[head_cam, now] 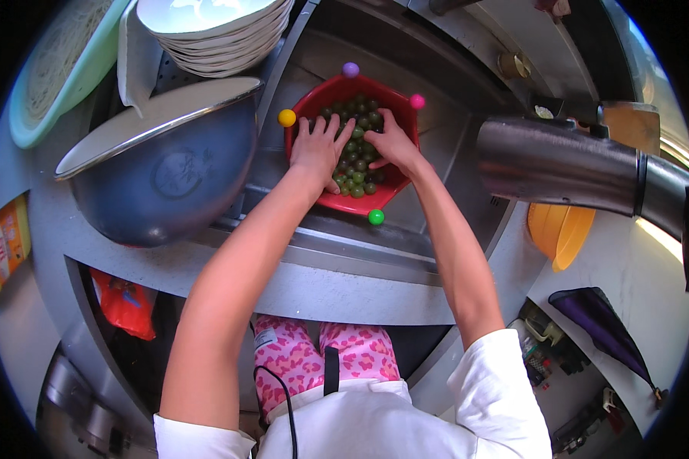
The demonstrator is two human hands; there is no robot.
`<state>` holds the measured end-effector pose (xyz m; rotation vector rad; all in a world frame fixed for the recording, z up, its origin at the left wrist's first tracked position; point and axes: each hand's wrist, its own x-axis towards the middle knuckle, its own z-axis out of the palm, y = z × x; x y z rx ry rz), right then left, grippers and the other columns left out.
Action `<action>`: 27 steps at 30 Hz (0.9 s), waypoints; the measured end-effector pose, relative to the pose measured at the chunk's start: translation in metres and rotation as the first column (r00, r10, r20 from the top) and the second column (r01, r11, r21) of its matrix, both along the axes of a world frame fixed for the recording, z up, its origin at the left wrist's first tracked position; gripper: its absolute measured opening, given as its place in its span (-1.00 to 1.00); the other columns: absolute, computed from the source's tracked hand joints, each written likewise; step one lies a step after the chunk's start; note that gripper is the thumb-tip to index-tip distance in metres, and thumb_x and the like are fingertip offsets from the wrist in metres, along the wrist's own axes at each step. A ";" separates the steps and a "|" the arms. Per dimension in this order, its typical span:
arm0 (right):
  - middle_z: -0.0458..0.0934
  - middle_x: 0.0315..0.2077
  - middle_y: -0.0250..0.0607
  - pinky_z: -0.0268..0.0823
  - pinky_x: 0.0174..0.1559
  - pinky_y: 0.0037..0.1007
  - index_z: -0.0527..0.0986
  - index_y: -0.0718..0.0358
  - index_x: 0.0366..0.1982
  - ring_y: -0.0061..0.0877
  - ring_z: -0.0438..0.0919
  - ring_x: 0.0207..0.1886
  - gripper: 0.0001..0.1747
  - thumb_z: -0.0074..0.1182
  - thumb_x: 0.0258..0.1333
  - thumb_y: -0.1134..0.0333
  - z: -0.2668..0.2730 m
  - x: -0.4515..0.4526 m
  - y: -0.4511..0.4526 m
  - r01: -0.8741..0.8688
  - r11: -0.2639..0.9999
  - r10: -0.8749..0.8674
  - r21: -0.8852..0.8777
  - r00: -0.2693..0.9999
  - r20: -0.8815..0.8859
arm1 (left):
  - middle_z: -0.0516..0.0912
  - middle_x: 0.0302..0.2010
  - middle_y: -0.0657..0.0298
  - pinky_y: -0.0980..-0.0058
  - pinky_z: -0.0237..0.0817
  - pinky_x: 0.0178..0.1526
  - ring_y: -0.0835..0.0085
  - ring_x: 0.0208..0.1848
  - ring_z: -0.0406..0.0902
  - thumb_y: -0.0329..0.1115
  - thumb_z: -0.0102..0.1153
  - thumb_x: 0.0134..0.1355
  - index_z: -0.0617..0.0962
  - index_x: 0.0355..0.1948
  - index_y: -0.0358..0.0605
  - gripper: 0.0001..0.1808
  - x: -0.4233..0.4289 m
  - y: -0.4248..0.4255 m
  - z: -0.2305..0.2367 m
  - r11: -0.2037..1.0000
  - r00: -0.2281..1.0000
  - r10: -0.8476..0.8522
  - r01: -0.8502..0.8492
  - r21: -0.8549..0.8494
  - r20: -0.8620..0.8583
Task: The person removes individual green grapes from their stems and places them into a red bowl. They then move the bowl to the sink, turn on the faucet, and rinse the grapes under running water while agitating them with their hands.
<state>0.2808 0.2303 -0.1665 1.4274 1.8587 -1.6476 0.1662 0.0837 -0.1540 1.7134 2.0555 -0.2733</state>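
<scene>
Inside a steel sink (419, 198) stands a red plastic basin (350, 203) with an angular rim. Coloured balls show at its corners: yellow (287, 118), purple (351, 70), pink (417, 101) and green (376, 217). Loose green grapes (356, 163), some darker than others, cover much of the basin's floor. My left hand (320, 146) lies spread over the grapes at the basin's left side, its fingertips among them. On the right, my right hand (395, 142) reaches over the rim, thumb and fingers apart and touching the grapes. Some grapes are hidden beneath both hands.
Left of the sink, a large steel bowl (178, 178) leans on the counter (344, 287). Behind it are stacked white dishes (224, 49) and a pale green basin (63, 103). A thick metal cylinder (557, 163) juts in from the right, above a yellow-orange basket (560, 232).
</scene>
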 end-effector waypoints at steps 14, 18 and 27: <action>-0.17 0.54 0.10 0.01 0.41 0.30 -0.07 -0.25 0.56 0.21 -0.06 0.54 0.52 0.62 -0.45 -0.09 0.025 0.030 -0.032 -0.729 0.289 0.739 0.621 0.582 0.340 | 0.53 0.25 0.09 0.19 0.50 0.12 0.13 0.22 0.54 -0.46 0.18 0.19 0.50 0.32 -0.05 -0.39 -0.016 0.002 -0.027 0.976 0.944 0.135 -0.180 0.124 0.302; -0.08 0.52 0.04 0.07 0.37 0.28 0.03 -0.20 0.54 0.14 -0.02 0.54 0.43 0.61 -0.41 -0.07 -0.001 0.023 -0.041 -0.624 0.352 0.684 0.698 0.680 0.263 | 0.53 0.26 0.10 0.16 0.47 0.19 0.11 0.25 0.51 -0.46 0.14 0.25 0.52 0.30 -0.06 -0.45 -0.018 0.000 -0.027 0.974 0.941 0.133 -0.183 0.135 0.311; 0.19 0.40 -0.11 0.19 0.28 0.18 0.30 -0.15 0.38 -0.03 0.18 0.44 0.12 0.58 -0.33 0.19 -0.006 0.012 -0.028 -0.629 0.425 0.653 0.651 0.711 0.260 | 0.40 0.39 0.09 -0.03 0.23 0.37 0.10 0.42 0.33 0.13 0.63 -0.21 0.31 0.46 0.07 0.20 -0.013 0.002 0.002 0.995 0.988 -0.076 0.084 -0.054 0.132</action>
